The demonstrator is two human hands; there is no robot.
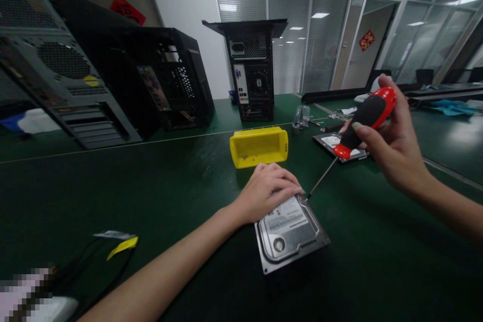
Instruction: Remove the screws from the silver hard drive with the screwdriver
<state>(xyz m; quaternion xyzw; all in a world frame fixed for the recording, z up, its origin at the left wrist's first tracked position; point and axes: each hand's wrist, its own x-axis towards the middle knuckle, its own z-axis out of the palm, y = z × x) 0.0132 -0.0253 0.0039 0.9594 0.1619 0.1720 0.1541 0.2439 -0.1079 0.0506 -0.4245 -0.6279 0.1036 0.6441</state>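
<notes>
Hard drive (290,231) is lying flat on the table (113,186), being pinned at its far edge by left hand (266,188). Screwdriver (362,123) is being gripped by right hand (396,146), shaft slanting down-left, tip at drive's far-right corner.

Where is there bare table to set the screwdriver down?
Bare table lies left of the left hand, between the yellow bin and the tagged cables, and right of the hard drive, under the right hand. Crowded: behind the screwdriver, around the second drive.
</notes>
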